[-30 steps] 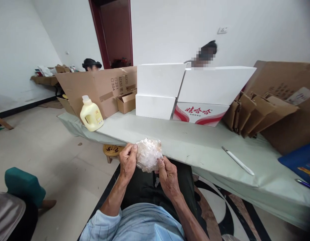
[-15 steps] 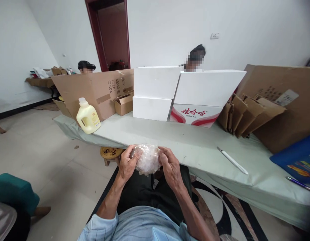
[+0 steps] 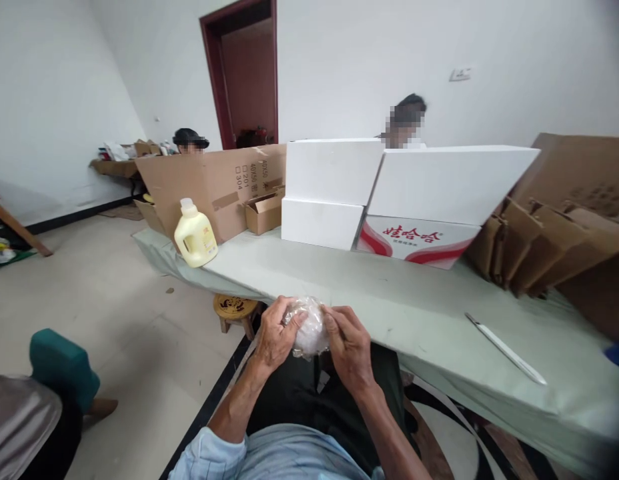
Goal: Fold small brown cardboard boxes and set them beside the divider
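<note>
A crumpled bundle of clear plastic wrap [image 3: 309,328], whitish inside and roundish, is held above my lap at the table's near edge. My left hand [image 3: 279,337] wraps its left side, with the thumb laid over the front. On the right side, my right hand [image 3: 348,343] pinches the plastic between thumb and fingers. What lies inside the plastic I cannot make out. Farther right on the green table cover [image 3: 414,320] lies a slim white pen-like tool [image 3: 504,348].
A yellow jug [image 3: 197,237] stands at the table's left. Along the back are a large cardboard box [image 3: 214,177], a small open carton [image 3: 264,212], stacked white boxes [image 3: 334,173] and folded cardboard [image 3: 539,247]. Two people sit behind them. A wooden stool [image 3: 234,308] is below the table.
The view has turned, shifting most of the scene rightward. My hands have drawn closer together around the plastic bundle, which looks more compact. The right fingers now pinch its edge.
</note>
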Available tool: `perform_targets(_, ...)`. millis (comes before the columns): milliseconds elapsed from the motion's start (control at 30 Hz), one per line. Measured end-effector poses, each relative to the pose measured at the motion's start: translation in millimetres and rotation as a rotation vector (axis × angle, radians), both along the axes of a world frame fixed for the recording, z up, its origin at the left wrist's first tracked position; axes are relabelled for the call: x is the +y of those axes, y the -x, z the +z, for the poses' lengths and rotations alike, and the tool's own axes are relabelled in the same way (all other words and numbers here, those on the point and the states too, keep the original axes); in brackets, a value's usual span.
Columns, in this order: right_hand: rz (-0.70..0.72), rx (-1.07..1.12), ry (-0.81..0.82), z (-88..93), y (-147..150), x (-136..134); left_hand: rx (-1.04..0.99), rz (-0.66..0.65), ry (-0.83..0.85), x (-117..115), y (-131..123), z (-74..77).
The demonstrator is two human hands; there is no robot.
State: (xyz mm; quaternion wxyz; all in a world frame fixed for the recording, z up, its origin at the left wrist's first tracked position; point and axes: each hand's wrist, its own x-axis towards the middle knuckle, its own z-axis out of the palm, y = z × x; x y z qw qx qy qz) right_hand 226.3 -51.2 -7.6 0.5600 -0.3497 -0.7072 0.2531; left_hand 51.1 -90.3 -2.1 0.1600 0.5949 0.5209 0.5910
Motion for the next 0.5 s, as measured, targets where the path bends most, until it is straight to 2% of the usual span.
perform_targets(133, -0.004, 0.121, 0.115, 4.8, -0.2, 5.1, 0.025, -0.026, -0.028, -3.7, 2.1, -1.3)
perform_targets(300, -0.078, 0.131, 0.067, 14.4, 0.4, -2.0, 0.003, -0.034, -0.033, -6.8, 5.2, -1.9)
perform_targets(400, -0.045, 0.205, 0.191, 14.0, 0.4, -4.1, -0.018, -0.050, -0.028, -8.0, 7.2, -1.8)
perform_targets(500, 0.048, 0.287, 0.324, 13.7, -0.5, -2.6, -0.058, -0.069, -0.017, -9.7, 9.0, -1.5)
